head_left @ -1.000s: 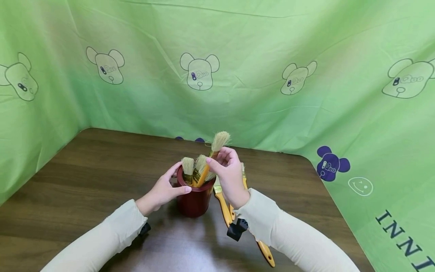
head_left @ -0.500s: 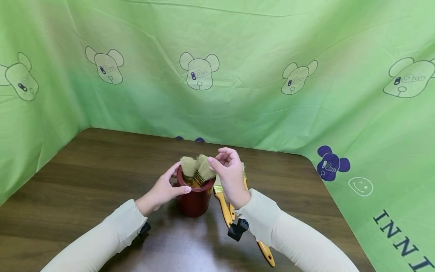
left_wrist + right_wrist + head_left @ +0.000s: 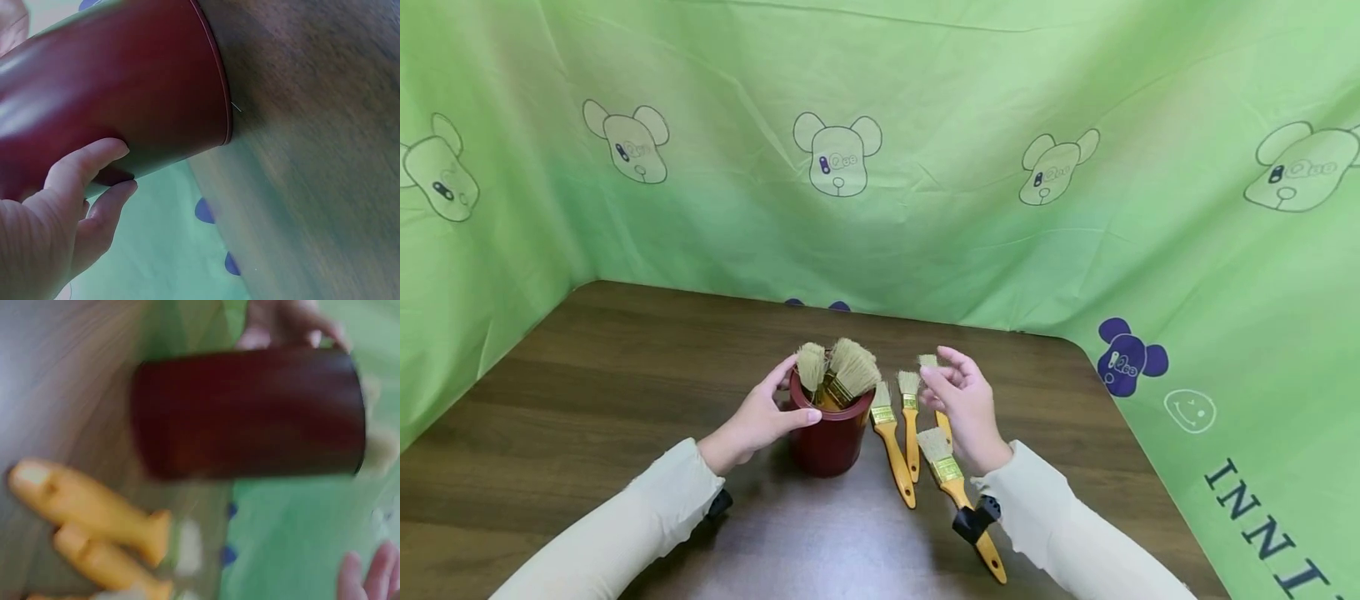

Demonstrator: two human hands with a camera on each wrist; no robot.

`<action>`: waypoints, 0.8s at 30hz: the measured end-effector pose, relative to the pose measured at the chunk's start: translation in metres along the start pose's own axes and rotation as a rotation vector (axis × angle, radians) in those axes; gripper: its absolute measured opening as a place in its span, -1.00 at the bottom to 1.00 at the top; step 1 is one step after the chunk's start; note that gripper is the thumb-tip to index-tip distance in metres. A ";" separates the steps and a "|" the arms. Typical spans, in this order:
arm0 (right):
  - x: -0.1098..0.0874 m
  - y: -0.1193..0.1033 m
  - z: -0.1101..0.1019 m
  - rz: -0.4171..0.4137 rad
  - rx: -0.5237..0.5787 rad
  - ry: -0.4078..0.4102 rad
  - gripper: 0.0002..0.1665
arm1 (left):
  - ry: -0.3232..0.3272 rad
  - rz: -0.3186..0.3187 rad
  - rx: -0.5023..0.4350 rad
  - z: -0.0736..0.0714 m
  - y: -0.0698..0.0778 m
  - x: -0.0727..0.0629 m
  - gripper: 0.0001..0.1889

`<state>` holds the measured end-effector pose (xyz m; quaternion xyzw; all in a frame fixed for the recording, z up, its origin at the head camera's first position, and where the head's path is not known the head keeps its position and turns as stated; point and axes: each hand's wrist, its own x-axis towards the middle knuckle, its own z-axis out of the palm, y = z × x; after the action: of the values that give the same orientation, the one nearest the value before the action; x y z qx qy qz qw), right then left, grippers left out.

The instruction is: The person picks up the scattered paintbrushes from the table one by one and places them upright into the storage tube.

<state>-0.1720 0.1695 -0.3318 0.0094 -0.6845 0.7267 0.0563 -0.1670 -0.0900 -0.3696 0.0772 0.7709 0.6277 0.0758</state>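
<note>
A dark red cylindrical cup (image 3: 827,446) stands upright on the table, holding several paintbrushes with their pale bristles (image 3: 853,368) sticking up above its rim. My left hand (image 3: 760,423) grips the cup by its upper left side, the thumb lying along the near rim. To the cup's right, my right hand (image 3: 966,408) hovers with relaxed fingers and holds nothing. Its fingertips overlap the far paintbrush (image 3: 927,360) in the head view. Beneath and beside it lie a wide paintbrush (image 3: 947,469) and two narrower ones, one leftmost paintbrush (image 3: 891,446) and one middle paintbrush (image 3: 911,421).
The brown wooden table (image 3: 647,383) reaches back to a green printed curtain (image 3: 925,233), which also hangs along both sides. Black straps with wrist cameras sit under both sleeves. In the right wrist view, orange brush handles (image 3: 94,500) lie close to the cup's base.
The paintbrush my right hand was holding above the cup has dropped into it among the others. My right hand has since moved right, over the loose brushes. The left hand stays on the cup.
</note>
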 end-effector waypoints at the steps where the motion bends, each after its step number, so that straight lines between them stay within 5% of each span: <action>1: 0.001 0.003 -0.007 0.032 -0.065 -0.024 -0.48 | -0.003 0.001 -0.003 0.000 0.000 0.000 -0.10; 6: 0.002 0.017 -0.037 0.124 -0.520 -0.204 -0.31 | -0.002 -0.002 -0.007 0.000 0.000 0.001 -0.09; 9: 0.001 0.025 -0.049 0.163 -0.682 -0.291 -0.28 | 0.007 -0.001 -0.004 0.000 -0.001 0.001 -0.09; 15: -0.002 0.041 -0.067 0.261 -0.704 -0.337 -0.25 | 0.006 0.012 0.001 0.001 -0.001 0.001 -0.10; 24: -0.010 0.052 -0.078 0.324 -0.654 -0.300 -0.30 | 0.008 0.004 0.007 0.000 -0.002 0.000 -0.10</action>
<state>-0.1624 0.2432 -0.3888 -0.0111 -0.8732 0.4604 -0.1598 -0.1673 -0.0904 -0.3714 0.0765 0.7733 0.6254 0.0712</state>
